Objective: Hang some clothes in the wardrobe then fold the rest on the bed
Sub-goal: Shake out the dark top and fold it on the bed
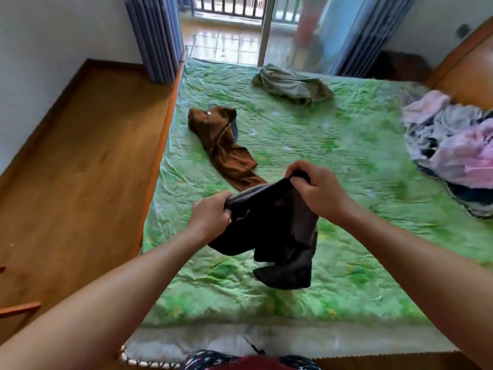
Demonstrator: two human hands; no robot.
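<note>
1 head-worn camera looks forward and down, close over the bed (pixel 346 145) from its foot.

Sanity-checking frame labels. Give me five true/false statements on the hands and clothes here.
1. Both left hand and right hand grip the dark garment. True.
2. The dark garment lies flat on the green bedspread. False: it hangs from the hands.
3. The brown garment sits in the clothes pile. False: it lies alone, apart.
4. The grey-green garment lies near the bedspread's far end. True.
5. The clothes pile is on the bedspread's left. False: right side.
</note>
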